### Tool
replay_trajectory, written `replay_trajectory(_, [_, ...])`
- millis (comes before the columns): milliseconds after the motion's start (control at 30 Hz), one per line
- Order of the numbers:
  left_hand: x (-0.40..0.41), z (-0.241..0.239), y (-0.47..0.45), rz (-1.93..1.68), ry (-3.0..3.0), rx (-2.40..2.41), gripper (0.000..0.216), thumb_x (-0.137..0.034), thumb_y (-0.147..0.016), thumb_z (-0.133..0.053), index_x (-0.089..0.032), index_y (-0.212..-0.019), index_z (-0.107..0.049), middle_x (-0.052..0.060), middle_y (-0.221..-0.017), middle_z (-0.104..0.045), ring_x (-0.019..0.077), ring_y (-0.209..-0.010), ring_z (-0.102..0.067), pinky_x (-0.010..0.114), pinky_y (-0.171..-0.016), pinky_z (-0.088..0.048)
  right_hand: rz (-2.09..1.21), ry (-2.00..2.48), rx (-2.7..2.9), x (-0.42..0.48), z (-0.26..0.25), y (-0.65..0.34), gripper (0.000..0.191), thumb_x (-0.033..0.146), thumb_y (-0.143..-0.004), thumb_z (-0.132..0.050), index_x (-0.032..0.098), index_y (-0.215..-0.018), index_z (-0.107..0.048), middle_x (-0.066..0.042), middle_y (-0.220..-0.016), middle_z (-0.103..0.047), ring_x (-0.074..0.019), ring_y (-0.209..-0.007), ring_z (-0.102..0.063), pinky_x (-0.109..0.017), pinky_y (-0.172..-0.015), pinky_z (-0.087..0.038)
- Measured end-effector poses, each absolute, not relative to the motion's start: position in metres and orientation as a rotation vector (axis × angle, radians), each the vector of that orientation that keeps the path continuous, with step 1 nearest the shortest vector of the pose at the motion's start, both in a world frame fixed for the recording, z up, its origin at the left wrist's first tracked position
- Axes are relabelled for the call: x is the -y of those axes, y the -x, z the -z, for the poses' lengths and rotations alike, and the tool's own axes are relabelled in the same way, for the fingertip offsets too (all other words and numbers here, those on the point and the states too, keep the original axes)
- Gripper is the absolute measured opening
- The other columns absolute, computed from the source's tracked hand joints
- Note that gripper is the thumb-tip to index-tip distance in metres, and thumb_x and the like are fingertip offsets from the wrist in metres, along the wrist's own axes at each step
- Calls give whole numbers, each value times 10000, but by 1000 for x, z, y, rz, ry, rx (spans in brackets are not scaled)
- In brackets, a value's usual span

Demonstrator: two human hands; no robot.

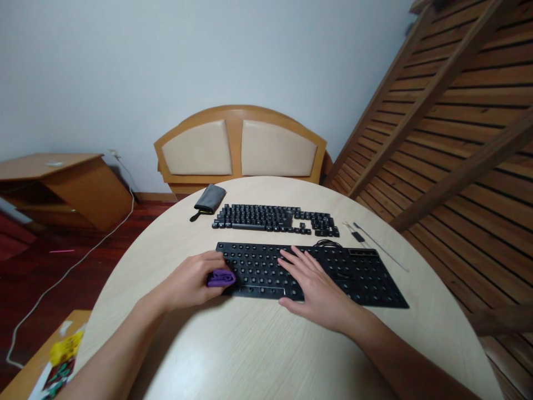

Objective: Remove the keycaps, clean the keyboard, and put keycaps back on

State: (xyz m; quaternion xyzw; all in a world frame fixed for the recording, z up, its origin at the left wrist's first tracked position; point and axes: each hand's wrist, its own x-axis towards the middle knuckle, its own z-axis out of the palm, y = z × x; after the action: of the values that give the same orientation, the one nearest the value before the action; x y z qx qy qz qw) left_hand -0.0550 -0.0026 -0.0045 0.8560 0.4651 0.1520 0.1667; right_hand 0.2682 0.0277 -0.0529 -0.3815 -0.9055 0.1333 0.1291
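Note:
A black keyboard base [254, 272] with its keycaps off lies flat on the round table [233, 344]. My left hand [195, 280] is closed round a folded purple cloth [222, 278], which rests against the base's left end. Fingers spread, my right hand [314, 289] lies on the middle of the base and covers part of it. Behind the base, the loose black keycaps [258, 215] are laid out in keyboard order, with a gap near the right side. A coiled black cable [327, 243] sits at the base's back edge.
A dark grey pouch [210, 198] lies at the table's back left. On the right are a thin metal rod [381, 246] and a small dark-handled tool [357, 236]. Beyond the table stand a wooden headboard [235, 144] and slatted wood [458, 139].

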Motion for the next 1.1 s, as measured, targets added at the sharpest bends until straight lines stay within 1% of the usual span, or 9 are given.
replay_trajectory(133, [-7,15,68,-636,-2415,-1546,293,-145,-863,-557,-230,-1114,-683,75,-1132,-668,247,-1037,-619,425,-914,-510,-385,1114,2624,-27,53,-268,758,493,-873,-665,205,-1533,-428,-96,-1632,-365,-319,-1544,-210,-591,-1251,-192])
replay_trajectory(233, [-15,25,70,-659,-2401,-1611,259,-176,-905,-561,-229,-1121,-695,90,-1197,-645,262,-1085,-604,434,-944,-501,-369,1105,2622,-27,55,-269,748,493,-877,-660,212,-1531,-431,-97,-1624,-380,-322,-1535,-242,-602,-1245,-204])
replay_trajectory(333, [-18,28,67,-605,-2401,-1609,204,-204,-923,-561,-218,-1084,-687,89,-1166,-646,265,-1068,-606,430,-932,-509,-342,1097,2618,-27,55,-269,735,492,-881,-654,220,-1529,-437,-95,-1619,-388,-327,-1526,-267,-606,-1242,-214])
replay_trajectory(533, [-15,21,71,-504,-2481,-1570,252,-120,-909,-506,-214,-1092,-652,91,-1162,-631,267,-1075,-581,433,-938,-507,-333,1109,2616,-28,55,-268,727,479,-869,-665,214,-1514,-461,-101,-1609,-405,-339,-1514,-294,-601,-1239,-231])
replay_trajectory(667, [-10,14,74,-423,-2468,-1667,223,-169,-934,-488,-202,-1078,-655,105,-1153,-642,287,-1065,-585,446,-908,-518,-328,1109,2618,-28,56,-268,729,483,-870,-662,210,-1515,-460,-96,-1610,-405,-336,-1514,-294,-593,-1240,-239])
replay_trajectory(800, [-8,10,76,-364,-2458,-1782,194,-208,-945,-477,-203,-1031,-651,101,-1116,-662,292,-1049,-592,433,-874,-523,-305,1118,2648,-27,56,-268,727,495,-880,-647,200,-1516,-456,-94,-1614,-397,-334,-1517,-288,-594,-1240,-239])
replay_trajectory(967, [-11,12,80,-419,-2424,-1986,188,-266,-985,-458,-189,-1034,-622,106,-1092,-666,297,-1015,-604,426,-822,-518,-301,1117,2647,-27,56,-269,723,472,-882,-648,191,-1519,-450,-97,-1613,-398,-329,-1520,-281,-594,-1244,-230])
replay_trajectory(1100, [-14,19,79,-434,-2427,-1979,189,-293,-991,-474,-209,-1040,-636,89,-1077,-673,281,-993,-620,392,-806,-520,-308,1099,2635,-28,58,-269,724,479,-885,-649,194,-1519,-449,-100,-1612,-401,-328,-1523,-273,-596,-1239,-239])
